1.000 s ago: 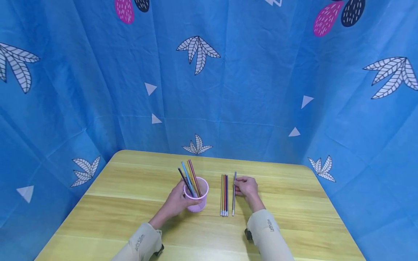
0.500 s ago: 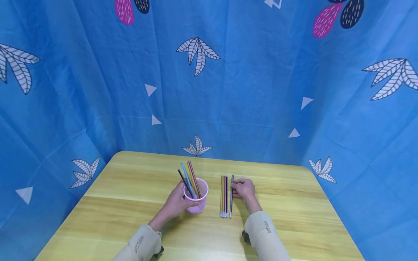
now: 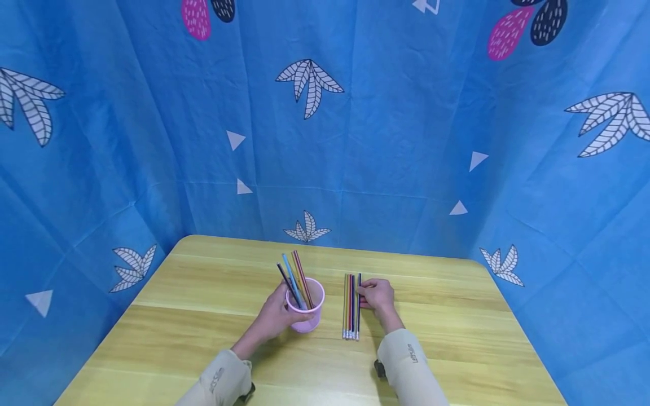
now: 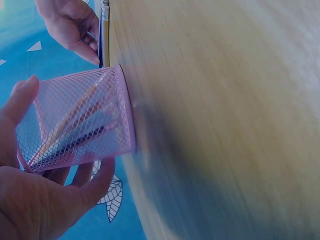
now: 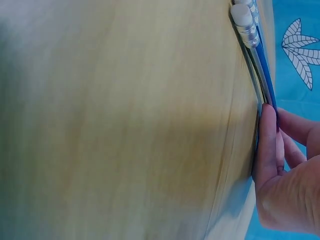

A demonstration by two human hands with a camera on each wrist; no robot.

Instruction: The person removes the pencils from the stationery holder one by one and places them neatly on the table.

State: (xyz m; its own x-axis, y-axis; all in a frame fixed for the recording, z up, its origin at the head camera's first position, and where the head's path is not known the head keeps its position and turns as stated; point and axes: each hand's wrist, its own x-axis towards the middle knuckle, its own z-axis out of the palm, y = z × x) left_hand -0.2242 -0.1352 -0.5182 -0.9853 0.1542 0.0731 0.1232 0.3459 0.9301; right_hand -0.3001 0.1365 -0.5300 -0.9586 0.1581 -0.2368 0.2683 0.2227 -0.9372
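while the lettering (image 3: 412, 353) on the right sleeve (image 3: 416, 378) is too small for us to read, we see that the dark pencil (image 3: 358, 316), apart from the pencil row (image 3: 349, 307) a second ago, now lies just to the row's right. the right hand (image 3: 378, 295) pinches that pencil, thumb and fingers nearly together; farther left, the left hand (image 3: 274, 314) curls partly spread fingers round the pink mesh cup (image 3: 307, 323) of pencils.

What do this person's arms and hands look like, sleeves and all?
The left hand and right hand are bare. A pale beige fabric left sleeve and matching right sleeve each carry small grey lettering, too small to read surely. Beneath each sleeve shows a small black object.
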